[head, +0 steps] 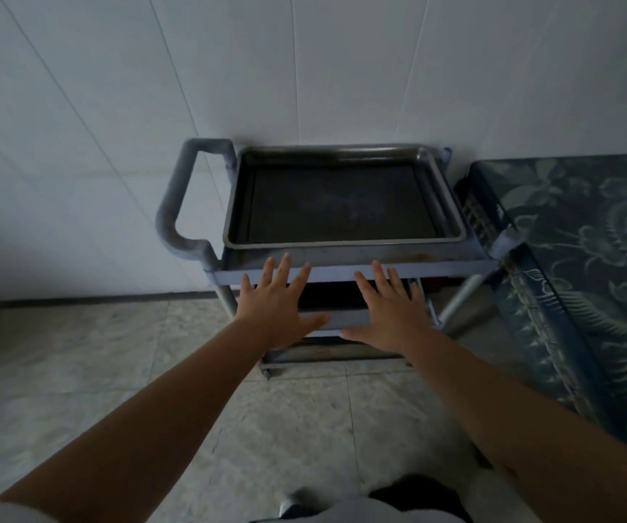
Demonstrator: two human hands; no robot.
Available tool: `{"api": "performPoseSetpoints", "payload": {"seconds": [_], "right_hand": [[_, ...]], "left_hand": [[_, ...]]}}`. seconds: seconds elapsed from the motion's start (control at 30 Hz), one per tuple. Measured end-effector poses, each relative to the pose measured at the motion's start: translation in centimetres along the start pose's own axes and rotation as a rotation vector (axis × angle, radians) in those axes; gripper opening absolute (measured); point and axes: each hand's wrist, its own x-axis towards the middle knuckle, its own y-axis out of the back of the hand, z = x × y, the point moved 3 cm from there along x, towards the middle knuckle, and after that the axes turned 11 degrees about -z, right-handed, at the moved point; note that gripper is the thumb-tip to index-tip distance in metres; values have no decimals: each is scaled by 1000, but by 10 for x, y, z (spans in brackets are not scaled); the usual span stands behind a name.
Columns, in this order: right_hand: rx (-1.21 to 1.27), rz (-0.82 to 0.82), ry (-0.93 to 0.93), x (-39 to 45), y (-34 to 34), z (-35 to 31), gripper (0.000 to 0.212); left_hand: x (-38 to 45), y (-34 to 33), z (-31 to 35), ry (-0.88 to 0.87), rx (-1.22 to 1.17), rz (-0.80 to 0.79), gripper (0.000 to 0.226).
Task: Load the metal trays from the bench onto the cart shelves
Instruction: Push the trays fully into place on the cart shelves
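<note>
A dark metal tray [342,235] lies flat on the top shelf of the grey cart [436,266], which stands against the white wall. My left hand [278,303] hovers in front of the cart's near edge, palm down, fingers spread, holding nothing. My right hand [389,307] is beside it, also flat with fingers apart and nothing in it. Both hands are a little short of the tray and do not touch it. Lower shelves [342,318] show partly behind my hands; what lies on them is hidden.
The cart's handle [176,205] sticks out on the left. A bench covered with a blue patterned cloth [587,258] stands right of the cart, close to its corner. Tiled floor [78,352] lies in front and to the left.
</note>
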Motion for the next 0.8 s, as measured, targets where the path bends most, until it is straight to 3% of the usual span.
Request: {"api": "performPoseSetpoints", "payload": {"seconds": [0.4,0.6,0.8], "right_hand": [[-41,-11,13,88,21,59,115],[-24,-17,28,143,26,93,94],[-96,25,113,165,23,111,89]], "left_hand": [[111,-6,7,6,29,-114,105],[170,-10,8,39,-52,-171,97],[184,-21,7,81,-63,-167,91]]}}
